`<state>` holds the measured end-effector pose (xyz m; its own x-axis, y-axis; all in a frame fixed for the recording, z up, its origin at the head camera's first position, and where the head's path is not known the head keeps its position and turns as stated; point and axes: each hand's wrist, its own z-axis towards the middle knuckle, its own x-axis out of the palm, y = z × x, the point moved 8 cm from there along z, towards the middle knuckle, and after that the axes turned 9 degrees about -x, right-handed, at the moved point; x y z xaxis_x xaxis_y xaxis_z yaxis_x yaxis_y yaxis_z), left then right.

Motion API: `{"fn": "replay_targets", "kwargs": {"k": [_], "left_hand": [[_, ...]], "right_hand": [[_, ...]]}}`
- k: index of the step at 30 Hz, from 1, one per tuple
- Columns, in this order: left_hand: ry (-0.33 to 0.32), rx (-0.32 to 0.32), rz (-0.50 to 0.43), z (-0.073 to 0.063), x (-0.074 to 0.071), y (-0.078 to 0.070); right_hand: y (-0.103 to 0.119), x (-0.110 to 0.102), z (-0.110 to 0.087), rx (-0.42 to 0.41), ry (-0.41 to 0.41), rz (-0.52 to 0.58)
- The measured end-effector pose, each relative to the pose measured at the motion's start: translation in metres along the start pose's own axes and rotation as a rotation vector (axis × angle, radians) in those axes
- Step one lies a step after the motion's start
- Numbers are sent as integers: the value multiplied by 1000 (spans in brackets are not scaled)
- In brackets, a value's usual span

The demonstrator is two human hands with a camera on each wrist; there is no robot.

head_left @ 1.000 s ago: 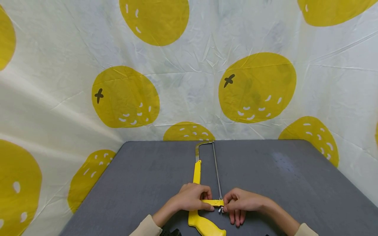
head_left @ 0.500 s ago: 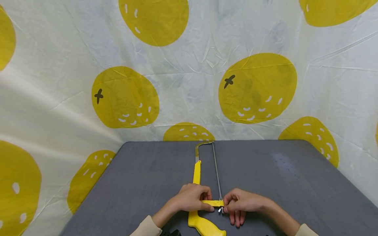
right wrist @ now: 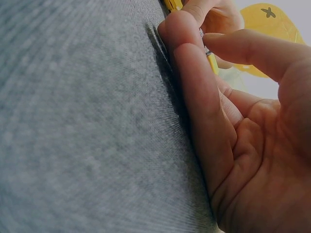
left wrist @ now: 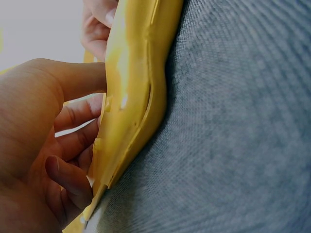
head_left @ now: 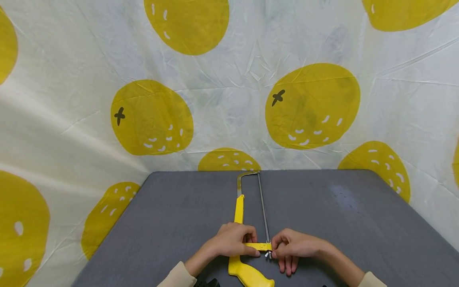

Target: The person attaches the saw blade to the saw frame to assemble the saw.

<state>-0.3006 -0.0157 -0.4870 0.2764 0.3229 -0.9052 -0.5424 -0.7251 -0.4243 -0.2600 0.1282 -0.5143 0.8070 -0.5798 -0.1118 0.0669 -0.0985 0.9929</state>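
A hacksaw lies on the table in the head view, its yellow frame (head_left: 239, 209) reaching away from me and its thin grey blade (head_left: 263, 207) along the right side. Around the short yellow crossbar (head_left: 263, 247) near the handle, my left hand (head_left: 233, 239) curls its thumb and fingers. My right hand (head_left: 299, 244) pinches at the small metal wing nut (head_left: 268, 255) at the blade's near end; its lower fingers rest on the table. The left wrist view shows the yellow handle (left wrist: 133, 92) close up. In the right wrist view, fingers largely hide the nut.
A dark grey table (head_left: 322, 207) spreads beneath the saw. Behind it and at the sides hangs a pale curtain (head_left: 229, 111) printed with large yellow fruit. A small black object (head_left: 211, 283) shows by the left sleeve.
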Motion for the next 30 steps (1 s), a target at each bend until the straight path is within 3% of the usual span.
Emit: {"fn": "replay_targets", "kwargs": {"k": [30], "left_hand": [[2,11,-3,0,0,-1]], "right_hand": [[1,-1,0,-7,21,13]]}}
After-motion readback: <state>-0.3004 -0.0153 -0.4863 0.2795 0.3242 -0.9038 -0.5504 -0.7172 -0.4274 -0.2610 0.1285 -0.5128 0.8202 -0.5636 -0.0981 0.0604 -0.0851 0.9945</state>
